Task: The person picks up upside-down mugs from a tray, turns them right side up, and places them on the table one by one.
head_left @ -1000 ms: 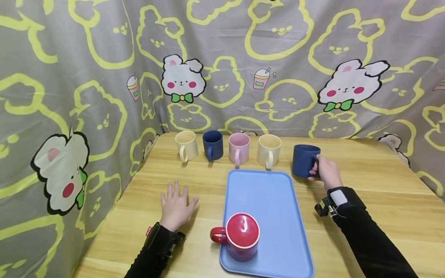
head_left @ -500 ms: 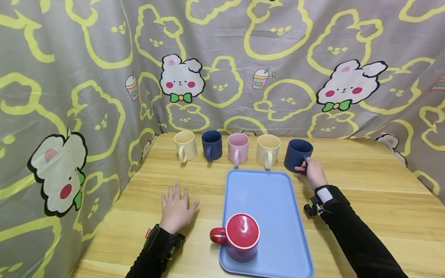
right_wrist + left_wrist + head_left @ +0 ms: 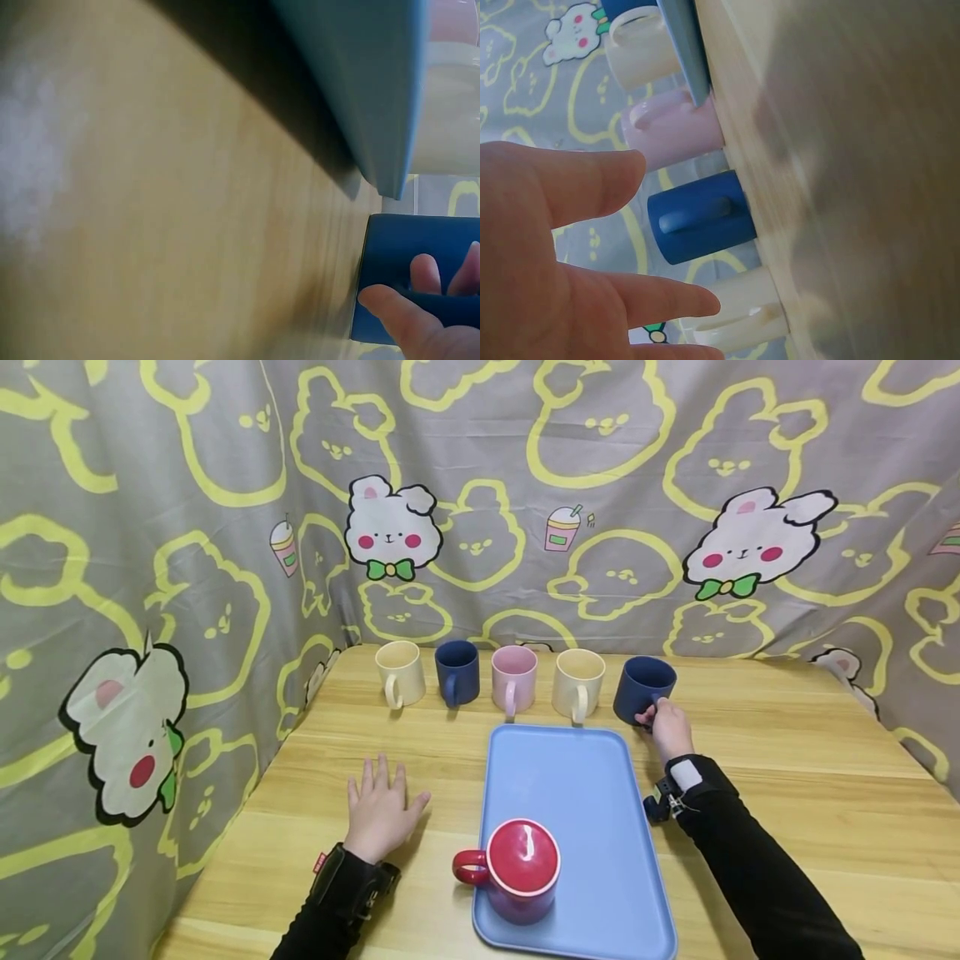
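Note:
At the right end of a row of mugs, my right hand [image 3: 670, 728] holds a dark blue mug [image 3: 639, 687] by its handle. In the right wrist view the thumb [image 3: 401, 315] lies along the handle, and fingertips show behind it. The mug is upright, its base at the table. My left hand [image 3: 382, 811] is spread palm down over the wood, left of the blue tray [image 3: 592, 827], with nothing in it. A red mug [image 3: 522, 867] with a white-edged round top sits on the tray's near left part, its handle pointing left past the rim.
Left of the held mug stand a cream mug [image 3: 579, 685], a pink mug [image 3: 514, 681], another dark blue mug [image 3: 457, 674] and another cream mug [image 3: 401, 675], handles facing me. A patterned grey curtain [image 3: 480, 602] hangs behind the wooden table [image 3: 810, 760].
The right hand and its blue mug have moved left and back, close beside the cream mug. During the last half second the hand has shifted slightly at the handle. My left hand stays put.

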Tool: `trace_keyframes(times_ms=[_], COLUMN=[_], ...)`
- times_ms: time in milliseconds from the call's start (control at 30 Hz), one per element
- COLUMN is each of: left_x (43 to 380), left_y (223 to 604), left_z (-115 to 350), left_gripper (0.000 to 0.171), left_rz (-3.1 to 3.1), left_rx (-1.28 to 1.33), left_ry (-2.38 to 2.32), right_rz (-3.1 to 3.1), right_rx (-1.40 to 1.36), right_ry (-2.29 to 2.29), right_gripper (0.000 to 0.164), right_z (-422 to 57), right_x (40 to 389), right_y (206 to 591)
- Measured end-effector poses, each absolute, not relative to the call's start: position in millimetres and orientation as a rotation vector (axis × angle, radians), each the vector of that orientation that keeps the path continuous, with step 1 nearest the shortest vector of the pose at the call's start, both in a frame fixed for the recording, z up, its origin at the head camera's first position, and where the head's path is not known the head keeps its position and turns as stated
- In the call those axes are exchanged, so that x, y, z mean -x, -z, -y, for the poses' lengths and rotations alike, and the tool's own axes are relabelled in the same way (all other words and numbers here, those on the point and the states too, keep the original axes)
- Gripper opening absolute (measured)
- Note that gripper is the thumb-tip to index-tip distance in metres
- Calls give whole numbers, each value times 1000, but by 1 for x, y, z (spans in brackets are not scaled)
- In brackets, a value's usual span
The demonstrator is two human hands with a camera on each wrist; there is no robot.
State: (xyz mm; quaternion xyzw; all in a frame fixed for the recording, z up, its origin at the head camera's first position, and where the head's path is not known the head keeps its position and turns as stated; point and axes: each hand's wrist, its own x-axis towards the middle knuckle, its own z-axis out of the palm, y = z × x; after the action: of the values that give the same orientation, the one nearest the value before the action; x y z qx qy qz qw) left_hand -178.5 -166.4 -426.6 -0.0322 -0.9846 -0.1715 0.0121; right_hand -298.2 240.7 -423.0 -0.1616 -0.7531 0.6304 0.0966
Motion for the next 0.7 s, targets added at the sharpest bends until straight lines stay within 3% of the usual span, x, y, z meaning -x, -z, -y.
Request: trace_keyframes(times_ms=[267,500,700], left_x=[178,174,165], left_y=[426,427,427], left_z=[165,163,160], left_gripper=[66,65,61], left_rz=[3093,3092,3053], left_rx=[107,138,256], left_ry=[508,482,620], right_rz=[2237,2447,2572], right_rx=[454,233,189], right_ry=[-1902,-1855,-1690], right_gripper=[42,67,68], right_z=[-243,-252,-258], right_x=[295,284,260], right_y=[422,420,416])
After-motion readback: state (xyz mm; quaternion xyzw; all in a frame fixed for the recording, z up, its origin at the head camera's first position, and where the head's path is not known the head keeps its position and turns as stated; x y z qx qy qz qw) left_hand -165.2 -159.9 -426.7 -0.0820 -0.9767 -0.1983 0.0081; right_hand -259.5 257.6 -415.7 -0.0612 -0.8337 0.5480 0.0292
